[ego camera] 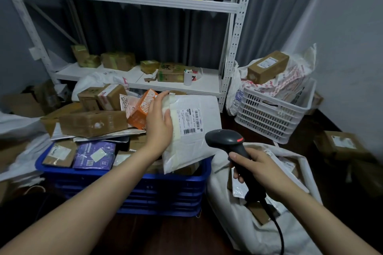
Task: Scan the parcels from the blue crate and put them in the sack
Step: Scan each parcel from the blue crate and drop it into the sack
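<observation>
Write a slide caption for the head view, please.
The left hand holds a white parcel above the blue crate while the right hand points a scanner toward its label.

white parcel [194,147] tilted label-up over the heaped blue crate [145,188], white sack [228,223] just beside.

- Left arm stretches forward, forearm bare; left hand [159,122] is raised with its back to the camera and grips the white parcel [196,126] by its edge.
- Right hand [260,168] sits lower, fingers wrapped round the scanner [232,143] handle.

Parcel label [189,120] print illegibly small
</observation>
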